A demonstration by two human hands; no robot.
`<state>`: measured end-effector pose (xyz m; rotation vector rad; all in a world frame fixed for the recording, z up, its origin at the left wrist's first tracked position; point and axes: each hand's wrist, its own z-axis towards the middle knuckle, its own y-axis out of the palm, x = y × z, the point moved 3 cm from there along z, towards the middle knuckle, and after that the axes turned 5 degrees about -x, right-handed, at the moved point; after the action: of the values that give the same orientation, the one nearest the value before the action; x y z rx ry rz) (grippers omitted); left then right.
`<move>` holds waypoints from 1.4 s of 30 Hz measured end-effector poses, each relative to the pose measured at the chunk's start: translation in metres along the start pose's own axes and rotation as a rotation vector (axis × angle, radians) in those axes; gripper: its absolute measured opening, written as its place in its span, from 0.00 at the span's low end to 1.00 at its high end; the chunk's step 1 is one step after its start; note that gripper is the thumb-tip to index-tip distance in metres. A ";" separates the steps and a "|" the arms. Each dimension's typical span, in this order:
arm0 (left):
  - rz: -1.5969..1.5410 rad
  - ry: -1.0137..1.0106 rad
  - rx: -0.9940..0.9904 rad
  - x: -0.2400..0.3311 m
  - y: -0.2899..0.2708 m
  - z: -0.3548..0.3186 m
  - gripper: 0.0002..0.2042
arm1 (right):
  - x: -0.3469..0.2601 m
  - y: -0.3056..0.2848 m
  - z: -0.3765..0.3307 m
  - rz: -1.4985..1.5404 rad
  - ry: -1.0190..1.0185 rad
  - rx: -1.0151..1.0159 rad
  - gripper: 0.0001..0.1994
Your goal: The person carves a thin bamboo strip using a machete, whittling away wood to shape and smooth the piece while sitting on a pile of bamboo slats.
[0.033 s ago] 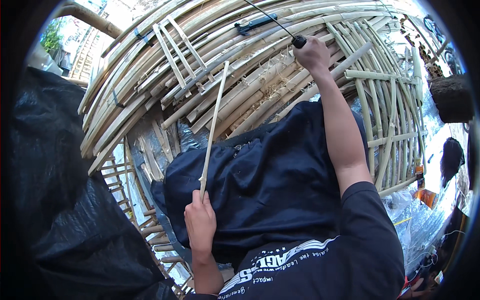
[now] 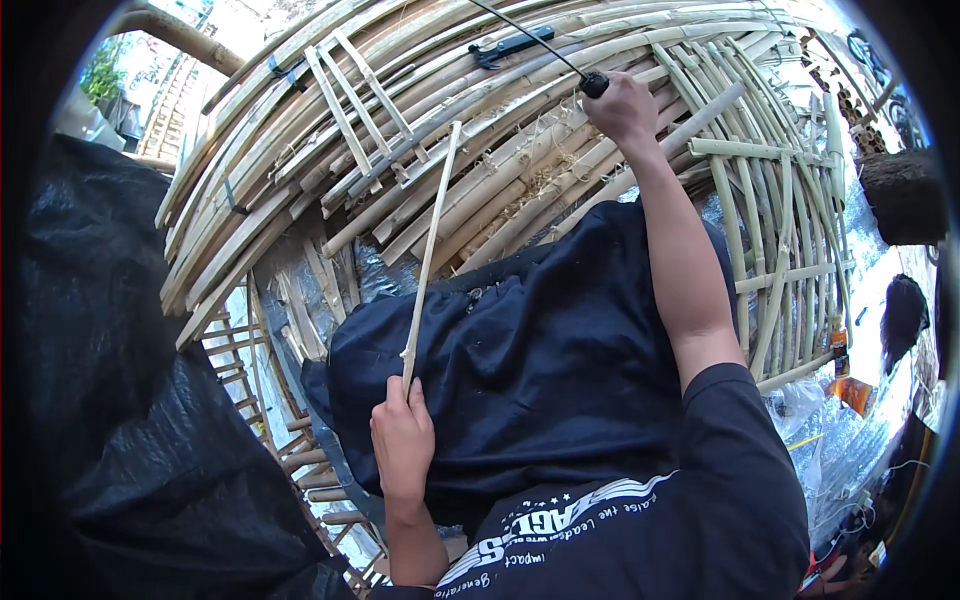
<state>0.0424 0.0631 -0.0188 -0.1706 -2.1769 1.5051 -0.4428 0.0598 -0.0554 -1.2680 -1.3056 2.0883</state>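
Note:
My left hand [image 2: 403,440] is closed around the lower end of a slim, pale bamboo strip [image 2: 430,250]. The strip points up and away over the dark cloth [image 2: 500,370] on my lap, with a knobbly node just above my fingers. My right hand [image 2: 622,108], arm stretched forward, grips the black handle of a long, thin dark tool [image 2: 535,38]. Its shaft slants up to the left, apart from the strip; whether it is a rod or a blade seen edge-on I cannot tell. Beyond the strip's tip lies a dark hammer-like tool [image 2: 510,48] on the bamboo pile.
Split bamboo lengths [image 2: 480,200] are heaped in front of me, with shavings among them. Slatted bamboo frames [image 2: 770,210] stand at the right and short slats [image 2: 360,105] lie on the pile. A black sheet [image 2: 110,390] hangs at the left; an orange-labelled bottle [image 2: 852,395] lies at the right.
My right hand and its black-handled tool have shifted slightly left. My left hand and the bamboo strip have moved a touch up and to the right.

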 end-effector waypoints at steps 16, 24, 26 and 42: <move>-0.352 0.088 0.128 0.030 0.024 0.006 0.18 | -0.037 0.027 -0.041 0.015 -0.337 -0.155 0.12; -0.356 0.119 0.156 0.038 0.021 0.002 0.17 | -0.037 0.020 -0.039 0.012 -0.338 -0.125 0.12; -0.348 0.135 0.158 0.040 0.022 -0.001 0.16 | -0.034 0.021 -0.038 0.006 -0.357 -0.090 0.11; -0.403 0.158 0.076 0.056 0.014 -0.030 0.15 | -0.028 0.024 -0.028 0.039 -0.498 0.161 0.05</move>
<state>0.0045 0.1140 -0.0057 0.1616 -1.8872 1.2934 -0.4017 0.0432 -0.0665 -0.7343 -1.2679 2.5837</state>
